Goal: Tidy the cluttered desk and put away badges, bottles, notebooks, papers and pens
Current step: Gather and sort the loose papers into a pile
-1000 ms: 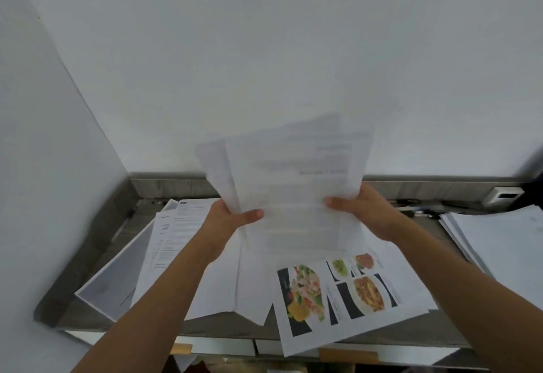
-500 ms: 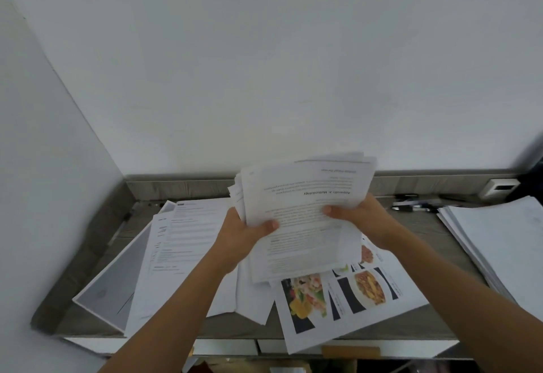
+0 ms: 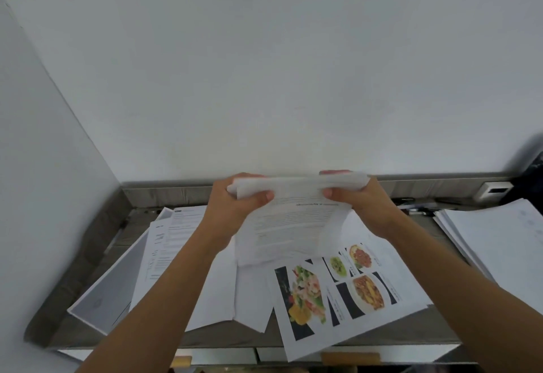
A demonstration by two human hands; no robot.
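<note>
Two hands, one bundle. The left hand (image 3: 232,211) and right hand (image 3: 364,208) each grip a top corner of the sheaf of papers (image 3: 293,225), with thumbs on the near face and fingers curled behind. The sheaf stands upright over the middle of the surface (image 3: 426,328). Blur hides whether its lower edge touches the sheets beneath. Judged step: squaring the sheaf.

Not yet gathered:
- Food-photo sheet (image 3: 338,293), askew, overhanging the front edge.
- Text sheets (image 3: 173,243), fanned left of middle, with plain sheets overlapping toward the front.
- Grey panel (image 3: 108,290), under those sheets near the left edge. It may be a notebook or a board; I cannot tell which.
- Paper stack (image 3: 499,240) at the right edge, roughly aligned.
- Pens (image 3: 417,206), by the back edge to the right, small and unclear.

Also present: a white box (image 3: 495,189) at the back right corner.

No badges or bottles are in view. Progress, as a judgement: early. One bundle is collected, and most of the papers and the pens remain.
</note>
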